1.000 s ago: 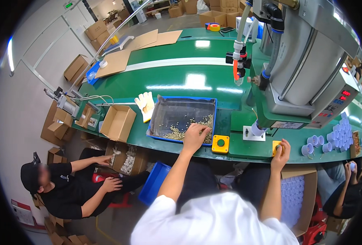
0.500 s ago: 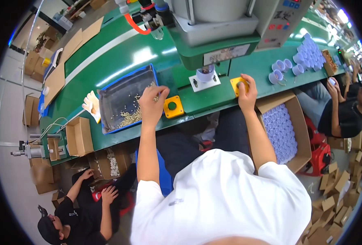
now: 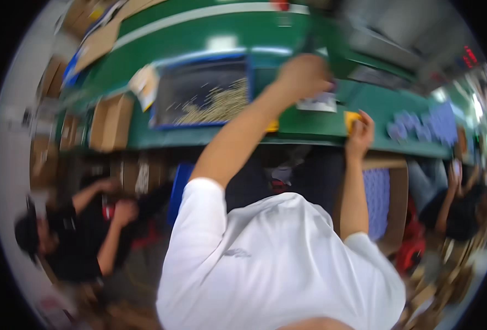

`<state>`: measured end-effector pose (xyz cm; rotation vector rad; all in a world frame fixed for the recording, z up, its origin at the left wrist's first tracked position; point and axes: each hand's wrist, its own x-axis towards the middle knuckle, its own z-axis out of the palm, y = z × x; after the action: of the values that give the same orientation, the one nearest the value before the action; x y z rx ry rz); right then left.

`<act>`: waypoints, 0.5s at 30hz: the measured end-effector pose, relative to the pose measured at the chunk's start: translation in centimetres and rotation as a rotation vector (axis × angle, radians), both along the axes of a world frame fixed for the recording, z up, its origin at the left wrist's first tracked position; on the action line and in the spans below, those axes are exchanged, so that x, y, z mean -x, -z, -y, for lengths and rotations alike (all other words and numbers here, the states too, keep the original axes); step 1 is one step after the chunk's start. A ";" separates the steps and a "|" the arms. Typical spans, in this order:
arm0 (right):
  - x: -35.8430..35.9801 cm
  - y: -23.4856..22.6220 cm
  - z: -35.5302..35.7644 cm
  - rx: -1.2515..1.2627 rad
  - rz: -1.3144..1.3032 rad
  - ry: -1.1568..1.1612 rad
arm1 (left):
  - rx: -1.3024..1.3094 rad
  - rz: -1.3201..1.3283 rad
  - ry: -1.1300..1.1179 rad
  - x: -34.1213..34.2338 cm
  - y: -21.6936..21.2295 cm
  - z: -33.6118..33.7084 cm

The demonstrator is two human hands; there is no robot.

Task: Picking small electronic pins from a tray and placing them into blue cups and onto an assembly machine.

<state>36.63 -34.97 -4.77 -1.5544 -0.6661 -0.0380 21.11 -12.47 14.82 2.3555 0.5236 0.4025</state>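
My left hand point(image 3: 305, 77) reaches across to the press, over the white base plate point(image 3: 319, 103). Motion smears its fingers, and what they hold, if anything, cannot be made out. A bit of pale purple, likely the cup point(image 3: 332, 86) on that plate, shows beside the fingers. My right hand point(image 3: 360, 136) is curled round the right yellow push-button box point(image 3: 351, 119) at the bench edge. Under my left forearm, the other yellow push-button box point(image 3: 272, 126) is mostly hidden. A blue-rimmed tray point(image 3: 166, 126) with many small brass-coloured parts point(image 3: 221, 107) lies left of the press.
Purple cups point(image 3: 414, 126) stand on the bench at right; a carton point(image 3: 398, 198) of more cups is below. A white glove point(image 3: 144, 85) and an open cardboard box point(image 3: 110, 122) are left of the tray. People sit at both sides. The press head point(image 3: 386, 38) overhangs the bench.
My left hand has moved from beside the tray, rightward to the press plate. My right hand stays at its button box. The whole view has shifted and blurred.
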 end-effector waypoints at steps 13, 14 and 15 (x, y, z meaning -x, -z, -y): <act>-4.7 0.6 0.3 0.143 0.272 0.000 | -0.282 0.418 -0.168 0.5 5.2 1.9; -3.9 0.5 0.3 0.097 0.258 -0.020 | -0.281 0.417 -0.202 2.4 6.6 2.4; -3.6 0.3 0.1 0.050 0.244 -0.033 | -0.429 0.604 -0.365 4.0 9.2 2.9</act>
<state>40.23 -35.09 -5.02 -1.6005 -0.8901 -0.1899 17.11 -15.36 5.63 2.3470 0.6092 1.4604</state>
